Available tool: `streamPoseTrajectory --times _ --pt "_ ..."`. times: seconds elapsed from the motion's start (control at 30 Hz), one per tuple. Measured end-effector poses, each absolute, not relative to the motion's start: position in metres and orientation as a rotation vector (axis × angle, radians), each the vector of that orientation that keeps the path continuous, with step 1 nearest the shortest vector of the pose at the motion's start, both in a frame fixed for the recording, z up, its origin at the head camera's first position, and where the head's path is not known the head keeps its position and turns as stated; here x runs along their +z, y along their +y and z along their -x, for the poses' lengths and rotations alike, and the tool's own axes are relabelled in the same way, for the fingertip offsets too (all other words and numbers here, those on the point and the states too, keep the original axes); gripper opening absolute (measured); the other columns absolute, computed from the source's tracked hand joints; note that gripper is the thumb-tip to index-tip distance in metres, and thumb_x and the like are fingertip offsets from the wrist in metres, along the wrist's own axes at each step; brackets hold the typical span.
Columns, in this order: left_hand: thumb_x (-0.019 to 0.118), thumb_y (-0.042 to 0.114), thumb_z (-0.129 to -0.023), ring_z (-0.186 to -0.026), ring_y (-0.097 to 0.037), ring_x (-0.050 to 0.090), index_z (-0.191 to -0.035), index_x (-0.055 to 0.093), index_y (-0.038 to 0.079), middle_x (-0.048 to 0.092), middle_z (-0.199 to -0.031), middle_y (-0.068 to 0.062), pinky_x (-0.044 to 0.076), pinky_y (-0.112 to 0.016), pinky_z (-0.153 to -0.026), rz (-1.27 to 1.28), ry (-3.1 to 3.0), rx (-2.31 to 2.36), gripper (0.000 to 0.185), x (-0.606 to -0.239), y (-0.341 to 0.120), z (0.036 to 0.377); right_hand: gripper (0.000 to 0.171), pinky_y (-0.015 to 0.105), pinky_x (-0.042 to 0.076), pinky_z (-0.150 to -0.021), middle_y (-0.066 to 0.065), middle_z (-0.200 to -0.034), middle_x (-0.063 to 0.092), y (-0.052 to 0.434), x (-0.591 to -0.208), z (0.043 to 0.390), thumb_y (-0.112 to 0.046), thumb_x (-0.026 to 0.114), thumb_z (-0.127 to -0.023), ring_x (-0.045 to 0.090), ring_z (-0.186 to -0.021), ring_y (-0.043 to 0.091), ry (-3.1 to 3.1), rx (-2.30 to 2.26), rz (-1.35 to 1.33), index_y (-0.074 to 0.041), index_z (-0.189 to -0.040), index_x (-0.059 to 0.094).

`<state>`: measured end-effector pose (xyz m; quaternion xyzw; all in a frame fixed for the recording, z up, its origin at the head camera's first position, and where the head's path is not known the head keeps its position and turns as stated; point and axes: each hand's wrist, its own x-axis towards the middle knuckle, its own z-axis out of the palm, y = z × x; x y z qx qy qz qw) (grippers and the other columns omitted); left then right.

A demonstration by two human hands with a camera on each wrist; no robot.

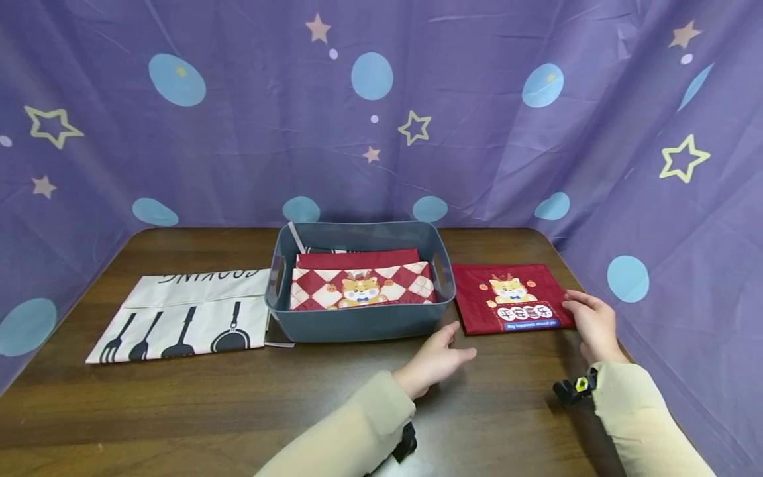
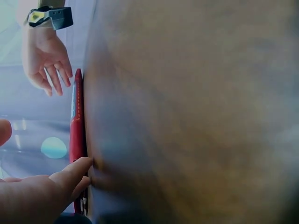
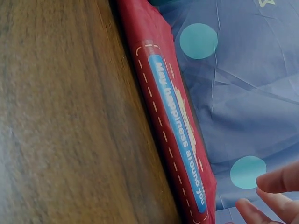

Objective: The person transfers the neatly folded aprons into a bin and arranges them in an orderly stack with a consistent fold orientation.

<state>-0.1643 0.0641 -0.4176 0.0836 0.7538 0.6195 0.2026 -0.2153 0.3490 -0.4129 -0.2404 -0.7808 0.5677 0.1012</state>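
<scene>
Overall, we record a dark brown wooden table (image 1: 179,404) with visible grain, closed in on three sides by a purple curtain (image 1: 238,146) printed with pale blue dots and cream stars. The curtain hangs down to the table edge at the back and runs along both sides.

At the table's centre we see a grey plastic bin (image 1: 357,318) with handle cut-outs. Inside it lie folded cloths: a red-and-white diamond-patterned cloth (image 1: 363,286) with a cartoon animal on top, and a plain red fold behind it. Left of the bin, touching its base, lies a white cloth (image 1: 185,318) printed with black kitchen utensils.

Right of the bin, flat on the wood, lies a red folded bag (image 1: 509,298) with a cartoon animal and a blue strip reading "May happiness around you".

Our left hand (image 1: 435,361) rests on the table just before the bag's near left corner, fingers straight and loosely spread, holding nothing. Our right hand (image 1: 590,324) sits at the bag's right edge, fingers relaxed and slightly apart; we cannot tell whether the fingertips touch the fabric. Both sleeves are beige.
</scene>
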Motion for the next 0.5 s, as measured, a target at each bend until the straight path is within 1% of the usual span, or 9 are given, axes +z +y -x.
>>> streamPoseTrajectory --times 0.1,0.13,0.2,0.27,0.33,0.4,0.5 --pt "0.065 0.019 -0.094 -0.144 -0.038 0.036 -0.15 0.035 -0.003 0.038 -0.155 -0.021 0.031 -0.051 -0.118 -0.217 2.101 1.715 0.068 -0.416 0.067 0.169 0.048 0.012 0.033 -0.09 -0.031 -0.083 0.055 0.35 -0.413 0.217 -0.015 0.058 -0.096 0.042 -0.125 0.012 -2.337 1.656 0.729 0.002 -0.141 0.051" --pt "0.065 0.019 -0.094 -0.144 -0.037 0.036 -0.15 0.034 -0.003 0.038 -0.155 -0.02 0.031 -0.051 -0.118 -0.208 2.098 1.71 0.068 -0.415 0.068 0.17 0.049 0.012 0.033 -0.09 -0.027 -0.088 0.057 0.35 -0.414 0.218 -0.015 0.058 -0.096 0.041 -0.126 0.013 -2.347 1.652 0.735 0.001 -0.141 0.051" --pt "0.065 0.02 -0.094 -0.145 -0.037 0.035 -0.151 0.033 -0.002 0.037 -0.156 -0.02 0.03 -0.051 -0.119 -0.197 2.086 1.709 0.069 -0.414 0.069 0.173 0.05 0.013 0.034 -0.09 -0.018 -0.102 0.061 0.351 -0.414 0.22 -0.016 0.057 -0.096 0.04 -0.129 0.014 -2.365 1.642 0.75 0.0 -0.143 0.05" --pt "0.065 0.02 -0.094 -0.145 -0.037 0.035 -0.152 0.033 -0.001 0.036 -0.157 -0.019 0.03 -0.051 -0.119 -0.189 2.075 1.711 0.069 -0.414 0.07 0.174 0.051 0.013 0.033 -0.092 -0.005 -0.119 0.061 0.352 -0.415 0.221 -0.017 0.056 -0.097 0.038 -0.132 0.016 -2.377 1.635 0.762 -0.001 -0.144 0.049" --pt "0.065 0.021 -0.094 -0.145 -0.037 0.034 -0.152 0.032 -0.001 0.035 -0.157 -0.019 0.03 -0.051 -0.119 -0.181 2.064 1.713 0.07 -0.413 0.071 0.176 0.052 0.016 0.033 -0.095 0.006 -0.135 0.056 0.352 -0.415 0.221 -0.018 0.055 -0.097 0.037 -0.134 0.019 -2.387 1.635 0.76 -0.001 -0.145 0.047" --pt "0.065 0.02 -0.094 -0.146 -0.037 0.033 -0.152 0.031 -0.001 0.034 -0.158 -0.019 0.03 -0.051 -0.119 -0.176 2.056 1.715 0.07 -0.413 0.072 0.176 0.052 0.018 0.033 -0.099 0.012 -0.145 0.048 0.354 -0.415 0.221 -0.018 0.054 -0.098 0.035 -0.137 0.021 -2.395 1.631 0.762 -0.001 -0.146 0.046" --pt "0.065 0.02 -0.094 -0.146 -0.038 0.033 -0.153 0.031 -0.001 0.033 -0.158 -0.018 0.03 -0.05 -0.119 -0.176 2.047 1.713 0.071 -0.414 0.073 0.177 0.053 0.021 0.032 -0.104 0.016 -0.152 0.041 0.356 -0.416 0.22 -0.017 0.053 -0.098 0.032 -0.14 0.023 -2.392 1.639 0.778 0.0 -0.147 0.044"
